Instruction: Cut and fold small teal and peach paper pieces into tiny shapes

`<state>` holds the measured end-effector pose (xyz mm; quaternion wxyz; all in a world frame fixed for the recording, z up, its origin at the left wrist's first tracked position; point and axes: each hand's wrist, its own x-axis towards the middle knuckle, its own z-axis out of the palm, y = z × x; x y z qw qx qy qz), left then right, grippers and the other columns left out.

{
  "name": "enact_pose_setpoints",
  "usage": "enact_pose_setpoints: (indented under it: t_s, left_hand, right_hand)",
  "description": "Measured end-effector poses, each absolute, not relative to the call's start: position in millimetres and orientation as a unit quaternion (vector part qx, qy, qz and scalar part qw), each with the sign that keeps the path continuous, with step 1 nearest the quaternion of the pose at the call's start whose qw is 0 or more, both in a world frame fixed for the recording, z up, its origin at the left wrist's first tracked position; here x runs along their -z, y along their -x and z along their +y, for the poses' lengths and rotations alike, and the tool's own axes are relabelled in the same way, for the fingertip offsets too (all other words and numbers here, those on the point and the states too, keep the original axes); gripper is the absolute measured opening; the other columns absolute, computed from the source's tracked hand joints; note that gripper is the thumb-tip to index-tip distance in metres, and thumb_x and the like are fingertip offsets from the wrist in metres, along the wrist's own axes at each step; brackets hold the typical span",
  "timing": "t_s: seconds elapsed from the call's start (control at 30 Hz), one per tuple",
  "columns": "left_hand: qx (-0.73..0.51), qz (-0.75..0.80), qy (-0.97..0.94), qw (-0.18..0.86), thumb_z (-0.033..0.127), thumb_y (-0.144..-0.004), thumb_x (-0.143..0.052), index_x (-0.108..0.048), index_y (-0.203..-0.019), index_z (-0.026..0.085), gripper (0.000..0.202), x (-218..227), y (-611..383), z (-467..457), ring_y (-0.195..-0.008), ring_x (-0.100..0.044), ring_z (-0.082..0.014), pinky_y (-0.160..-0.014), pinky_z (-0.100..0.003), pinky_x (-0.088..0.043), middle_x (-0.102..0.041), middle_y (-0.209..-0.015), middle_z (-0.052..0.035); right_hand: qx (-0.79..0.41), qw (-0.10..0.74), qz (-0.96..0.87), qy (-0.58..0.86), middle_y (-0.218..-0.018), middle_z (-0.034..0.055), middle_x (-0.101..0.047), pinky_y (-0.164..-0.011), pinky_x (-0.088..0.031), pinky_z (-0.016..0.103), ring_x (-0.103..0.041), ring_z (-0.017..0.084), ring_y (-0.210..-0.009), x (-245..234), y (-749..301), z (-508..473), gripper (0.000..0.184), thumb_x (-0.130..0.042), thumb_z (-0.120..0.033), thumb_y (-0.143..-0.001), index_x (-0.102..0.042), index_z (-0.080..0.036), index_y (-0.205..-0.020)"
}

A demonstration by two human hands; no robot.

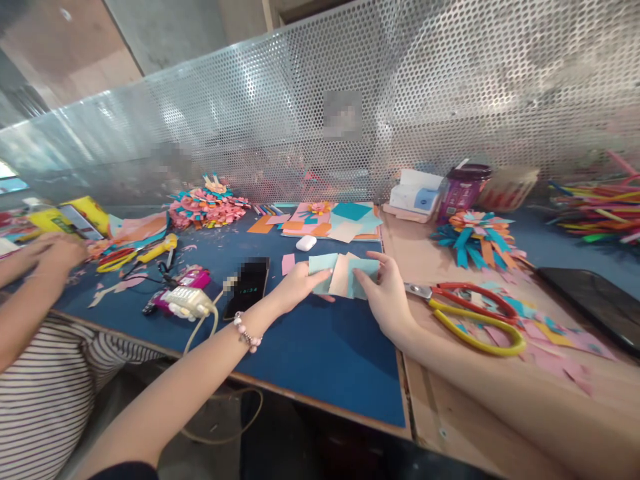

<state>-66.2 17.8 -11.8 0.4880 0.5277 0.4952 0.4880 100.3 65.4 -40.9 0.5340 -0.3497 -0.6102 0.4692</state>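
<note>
Several small paper pieces [341, 275], light blue and pale peach, are held fanned out between my two hands above the blue table. My left hand [299, 285] pinches the light blue piece at the left end, thumb on top. At the other end, my right hand [387, 293] grips a light blue piece between thumb and fingers. A pink paper square [289, 264] lies just beyond my left fingers. Right of my right wrist rest scissors [475, 317] with one red and one yellow handle loop.
Coloured paper sheets [350, 217], a white earbud case [307, 243] and a phone [249, 287] lie around my hands. A power strip [187, 302] with cables sits left. Paper flowers [475, 237] and a purple cup [463, 190] stand right. A co-worker's hands [55, 253] are far left.
</note>
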Motion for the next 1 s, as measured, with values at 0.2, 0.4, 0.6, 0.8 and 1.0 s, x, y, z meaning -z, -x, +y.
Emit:
enact_pose_setpoints:
  t_s: [0.2, 0.4, 0.6, 0.8, 1.0]
  left_hand:
    - [-0.488, 0.540, -0.549, 0.411, 0.027, -0.070, -0.068, -0.068, -0.100, 0.014, 0.033, 17, 70, 19, -0.085, -0.064, -0.0227, -0.067, -0.028, -0.052, -0.070, -0.090, -0.0076]
    - [-0.477, 0.516, -0.518, 0.488, 0.034, -0.076, -0.060, -0.065, -0.102, 0.011, 0.034, 15, 68, 18, -0.076, -0.066, -0.0232, -0.061, -0.035, -0.055, -0.070, -0.088, -0.0103]
    - [-0.468, 0.493, -0.512, 0.525, 0.040, -0.080, -0.057, -0.062, -0.109, 0.014, 0.039, 7, 66, 15, -0.082, -0.065, -0.0259, -0.062, -0.042, -0.058, -0.067, -0.099, -0.0125]
    - [-0.446, 0.496, -0.539, 0.515, 0.039, -0.075, -0.065, -0.064, -0.107, 0.015, 0.040, 8, 64, 15, -0.083, -0.065, -0.0249, -0.063, -0.039, -0.059, -0.068, -0.096, -0.0119]
    - [-0.455, 0.462, -0.509, 0.566, 0.037, -0.082, -0.058, -0.063, -0.108, 0.012, 0.037, 14, 67, 16, -0.083, -0.066, -0.0236, -0.071, -0.041, -0.057, -0.068, -0.094, -0.0128]
  right_hand:
    - [-0.506, 0.494, -0.637, 0.307, -0.080, 0.0005, -0.058, -0.065, -0.049, 0.033, -0.057, 0.019, -0.075, 35, -98, 60, 0.048, -0.061, -0.030, -0.078, -0.044, -0.025, -0.122]
    - [-0.519, 0.502, -0.614, 0.319, -0.088, 0.0030, -0.062, -0.066, -0.050, 0.034, -0.060, 0.020, -0.079, 40, -99, 66, 0.045, -0.058, -0.033, -0.079, -0.043, -0.023, -0.120]
    - [-0.501, 0.501, -0.624, 0.330, -0.092, 0.0041, -0.062, -0.068, -0.050, 0.037, -0.059, 0.022, -0.081, 40, -99, 65, 0.045, -0.059, -0.032, -0.078, -0.045, -0.025, -0.120]
    - [-0.497, 0.492, -0.637, 0.324, -0.088, 0.0030, -0.062, -0.066, -0.051, 0.038, -0.060, 0.022, -0.080, 39, -99, 63, 0.043, -0.057, -0.033, -0.080, -0.045, -0.026, -0.120]
    - [-0.492, 0.496, -0.641, 0.317, -0.087, 0.0032, -0.062, -0.066, -0.051, 0.038, -0.060, 0.022, -0.079, 38, -99, 62, 0.040, -0.057, -0.034, -0.080, -0.047, -0.025, -0.118]
